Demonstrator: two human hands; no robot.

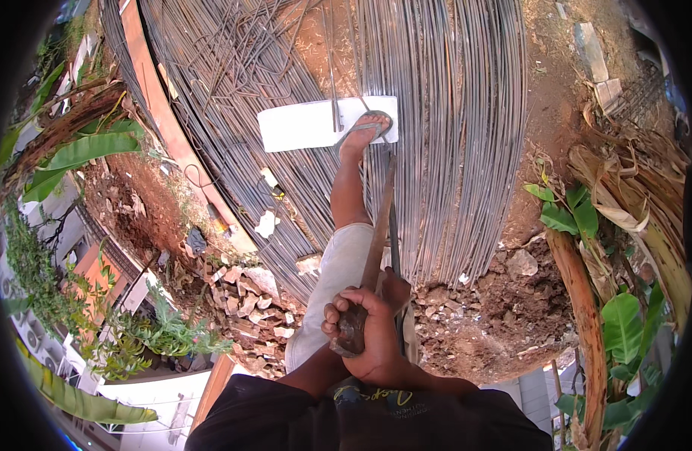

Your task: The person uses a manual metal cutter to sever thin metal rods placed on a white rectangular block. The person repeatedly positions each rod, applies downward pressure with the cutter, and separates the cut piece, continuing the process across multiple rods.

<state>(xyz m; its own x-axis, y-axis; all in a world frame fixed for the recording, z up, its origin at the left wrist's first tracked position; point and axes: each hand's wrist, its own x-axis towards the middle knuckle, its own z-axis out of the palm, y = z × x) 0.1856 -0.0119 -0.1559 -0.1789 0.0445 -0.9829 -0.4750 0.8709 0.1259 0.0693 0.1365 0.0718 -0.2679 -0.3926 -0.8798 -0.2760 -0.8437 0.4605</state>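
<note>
A long, rusty brown bar (379, 244) slants away from me, its far end by the white block (297, 126). My right hand (374, 331) is wrapped round its thick near end, fingers and thumb closed. Farther along, partly hidden behind the bar and my right wrist, my left hand (395, 289) also looks closed on it; my forearms cross. A thinner dark rod (395, 248) runs beside the bar, and I cannot tell whether a hand touches it. My foot in a grey flip-flop (376, 124) presses on the white block, which lies across steel rebars (466, 135).
Bent rebars (248, 52) lie tangled at the far left. A long brown plank (162, 113) edges the rebar pile. Broken stones (248, 301) and reddish soil (511, 308) lie nearer me. Banana plants (620, 331) stand at right, and green leaves (83, 161) at left.
</note>
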